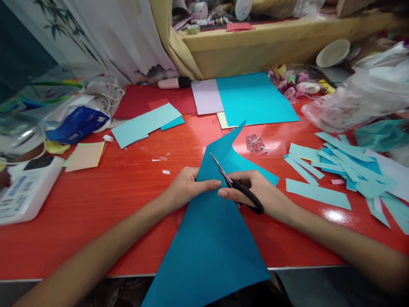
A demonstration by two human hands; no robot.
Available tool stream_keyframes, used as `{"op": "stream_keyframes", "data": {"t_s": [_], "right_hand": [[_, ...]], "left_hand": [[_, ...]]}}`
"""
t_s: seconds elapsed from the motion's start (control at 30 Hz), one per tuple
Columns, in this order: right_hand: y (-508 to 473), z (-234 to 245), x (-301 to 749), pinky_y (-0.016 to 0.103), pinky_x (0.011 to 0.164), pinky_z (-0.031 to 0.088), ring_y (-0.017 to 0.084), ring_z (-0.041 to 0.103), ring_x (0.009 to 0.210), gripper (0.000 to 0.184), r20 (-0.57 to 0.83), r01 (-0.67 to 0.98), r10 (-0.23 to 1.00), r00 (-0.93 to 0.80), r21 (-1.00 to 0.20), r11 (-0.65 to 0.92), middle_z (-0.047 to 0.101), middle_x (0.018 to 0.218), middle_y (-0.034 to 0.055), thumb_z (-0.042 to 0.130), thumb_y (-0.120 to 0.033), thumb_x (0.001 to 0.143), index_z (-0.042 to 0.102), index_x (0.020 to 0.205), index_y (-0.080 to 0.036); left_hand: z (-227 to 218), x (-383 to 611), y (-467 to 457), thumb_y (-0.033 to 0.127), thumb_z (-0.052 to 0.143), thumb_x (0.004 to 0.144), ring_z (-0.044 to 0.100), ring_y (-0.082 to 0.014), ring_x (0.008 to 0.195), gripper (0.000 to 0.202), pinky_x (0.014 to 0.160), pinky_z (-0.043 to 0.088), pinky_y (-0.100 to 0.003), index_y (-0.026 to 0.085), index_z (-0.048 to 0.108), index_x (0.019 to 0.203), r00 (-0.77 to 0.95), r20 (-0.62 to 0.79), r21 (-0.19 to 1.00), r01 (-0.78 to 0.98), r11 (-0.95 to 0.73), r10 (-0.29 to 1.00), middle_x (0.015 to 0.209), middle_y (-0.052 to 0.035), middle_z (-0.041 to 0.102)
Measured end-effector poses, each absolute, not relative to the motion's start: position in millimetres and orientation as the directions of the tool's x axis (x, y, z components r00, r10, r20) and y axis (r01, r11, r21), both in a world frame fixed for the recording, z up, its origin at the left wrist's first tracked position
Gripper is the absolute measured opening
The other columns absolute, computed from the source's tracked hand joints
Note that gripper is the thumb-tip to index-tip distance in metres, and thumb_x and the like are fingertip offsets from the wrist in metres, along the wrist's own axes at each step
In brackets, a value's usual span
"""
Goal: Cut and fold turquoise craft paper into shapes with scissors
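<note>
A large folded sheet of teal paper (pixel 211 238) lies over the near edge of the red table (pixel 128 200), its tip pointing away from me. My left hand (pixel 187 185) pinches the sheet's left edge, thumb on top. My right hand (pixel 255 192) grips black-handled scissors (pixel 238 185). Their blades are slightly apart and lie on the paper, pointing up and to the left.
Cut light-blue strips (pixel 338 168) pile up at the right beside a clear plastic bag (pixel 354 102). Teal, lilac and dark red sheets (pixel 252 98) lie at the back. More paper pieces (pixel 143 123), a blue packet (pixel 76 123) and a white device (pixel 25 187) sit at the left.
</note>
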State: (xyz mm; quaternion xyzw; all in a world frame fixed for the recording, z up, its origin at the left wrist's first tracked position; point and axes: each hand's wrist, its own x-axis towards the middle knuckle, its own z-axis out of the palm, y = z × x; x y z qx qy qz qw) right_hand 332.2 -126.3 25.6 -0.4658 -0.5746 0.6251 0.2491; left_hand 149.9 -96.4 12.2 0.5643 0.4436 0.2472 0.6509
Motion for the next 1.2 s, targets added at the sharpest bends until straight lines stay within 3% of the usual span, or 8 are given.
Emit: {"op": "stream_keyframes", "data": {"t_s": [0.43,0.8,1.2], "right_hand": [[-127.1,22.6,331.5,0.02,0.043,0.024,0.007,0.031,0.05,0.034,-0.246,0.197,0.857,-0.453,-0.965,-0.173,0.033,0.056,-0.0055,0.066,-0.048,0.068,0.053,0.07,-0.016],[-126.6,21.3,329.7,0.02,0.044,0.022,0.007,0.029,0.052,0.039,-0.173,0.199,0.873,-0.456,-0.976,-0.089,0.029,0.057,-0.0053,0.068,-0.046,0.067,0.043,0.061,-0.017],[-126.8,18.3,329.7,0.02,0.041,0.021,0.006,0.028,0.048,0.037,-0.159,0.216,0.885,-0.436,-0.974,-0.069,0.03,0.053,-0.0062,0.065,-0.047,0.07,0.044,0.061,-0.017]], "left_hand": [[12.5,149.5,-95.9,0.036,0.07,0.065,0.062,-0.0141,0.06,0.02,0.051,0.048,-0.022,0.016,0.066,0.064,0.52,-0.296,0.955,0.172,0.241,0.801,0.066,-0.0011,0.068],[13.3,149.3,-96.5,0.033,0.069,0.065,0.059,-0.0116,0.053,0.019,0.048,0.046,-0.021,0.016,0.064,0.057,0.562,-0.316,0.949,0.202,0.243,0.765,0.059,0.0013,0.065],[17.8,149.1,-96.2,0.035,0.067,0.068,0.065,-0.0135,0.069,0.02,0.056,0.049,-0.018,0.02,0.071,0.08,0.615,-0.323,0.945,0.243,0.218,0.719,0.075,0.0023,0.07]]}}
